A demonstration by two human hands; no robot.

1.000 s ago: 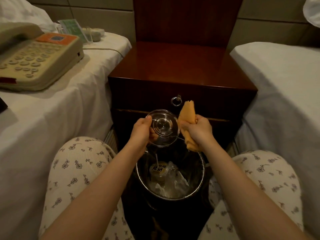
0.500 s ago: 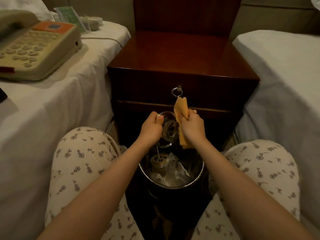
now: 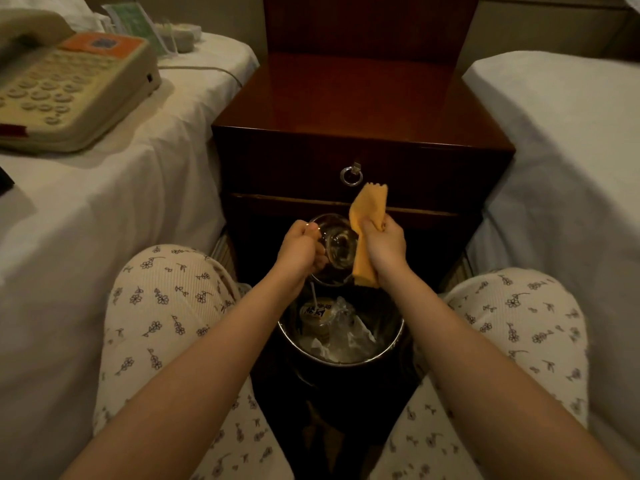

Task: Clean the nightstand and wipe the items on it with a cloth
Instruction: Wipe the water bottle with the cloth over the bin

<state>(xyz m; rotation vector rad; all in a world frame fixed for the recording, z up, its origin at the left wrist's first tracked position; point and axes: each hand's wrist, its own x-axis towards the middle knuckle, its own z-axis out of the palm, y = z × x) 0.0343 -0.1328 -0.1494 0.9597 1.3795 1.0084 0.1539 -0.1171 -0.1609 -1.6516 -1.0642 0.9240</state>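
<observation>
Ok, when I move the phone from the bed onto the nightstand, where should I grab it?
Probably by the phone's base, gripped under its two side edges, coming from the near end. It lies flat on the bed, and the handset only rests on top, so lifting that would leave the base behind.

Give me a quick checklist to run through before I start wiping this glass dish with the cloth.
1. Grip on the glass dish: left hand curls round its rim. Ok.
2. Hold on the orange cloth: right hand grips it bunched, one end sticking up. Ok.
3. Cloth meeting the dish: they sit side by side, contact unclear. Cannot tell.
4. Dish over the waste bin: held above its opening. Ok.
5. Dish emptied: glare hides its inside. Cannot tell.
6. Room on the nightstand to set it back: bare wood shows. Ok.
</observation>
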